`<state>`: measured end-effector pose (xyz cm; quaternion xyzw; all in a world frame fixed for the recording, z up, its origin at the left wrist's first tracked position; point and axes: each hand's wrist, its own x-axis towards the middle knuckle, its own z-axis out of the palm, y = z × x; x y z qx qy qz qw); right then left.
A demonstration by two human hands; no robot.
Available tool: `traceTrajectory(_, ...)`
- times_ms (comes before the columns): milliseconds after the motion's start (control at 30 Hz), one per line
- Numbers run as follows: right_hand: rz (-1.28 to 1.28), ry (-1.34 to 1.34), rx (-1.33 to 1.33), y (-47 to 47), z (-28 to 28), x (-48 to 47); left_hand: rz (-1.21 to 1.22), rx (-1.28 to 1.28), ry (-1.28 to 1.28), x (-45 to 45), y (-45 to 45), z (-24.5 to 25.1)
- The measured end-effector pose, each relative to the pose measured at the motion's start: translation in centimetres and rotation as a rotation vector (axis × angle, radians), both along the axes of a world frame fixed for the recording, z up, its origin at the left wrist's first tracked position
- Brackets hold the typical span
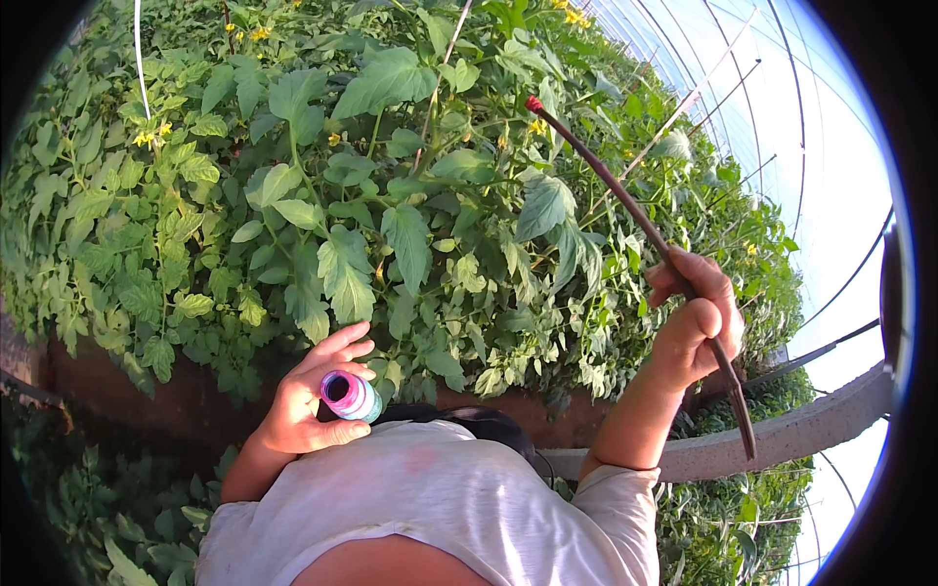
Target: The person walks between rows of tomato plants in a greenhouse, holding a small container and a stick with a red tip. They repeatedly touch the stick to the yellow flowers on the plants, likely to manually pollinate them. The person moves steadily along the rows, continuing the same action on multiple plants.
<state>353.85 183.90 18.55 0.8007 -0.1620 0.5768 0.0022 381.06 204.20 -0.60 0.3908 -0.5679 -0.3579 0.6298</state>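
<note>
My left hand (pixel 300 406) holds a small open-mouthed bottle (pixel 360 399) in front of my shirt, its rim and neck stained pink and its lower part bluish-green. The thumb and fingers curve around the bottle, and its inside looks dark. In my right hand (pixel 700 326) is a long thin brown stick (pixel 623 194), gripped around its middle and slanting up to the left. Its far end carries a red tip (pixel 534 105), which appears close to a yellow tomato flower (pixel 538 127); whether they touch I cannot tell. Leafy tomato plants (pixel 410 242) spread before me.
Pale support strings (pixel 447 51) rise among the plants, with more yellow flowers (pixel 144 138) at the left. A curved concrete post (pixel 799 425) passes behind my right arm. Greenhouse film and thin hoops (pixel 800 110) close off the right side. Brown soil (pixel 146 395) shows below the foliage.
</note>
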Motion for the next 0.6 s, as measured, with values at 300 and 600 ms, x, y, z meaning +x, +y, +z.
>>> traceTrajectory(300, -0.010, -0.035, 0.042, -2.4, -0.8, 0.4, 0.061, 0.005, 0.004, 0.4, 0.6, -0.5)
traceTrajectory(600, -0.047, -0.020, -0.037, -1.5, -1.2, 0.3, 0.049, 0.016, -0.064, 0.3, 0.6, -0.1)
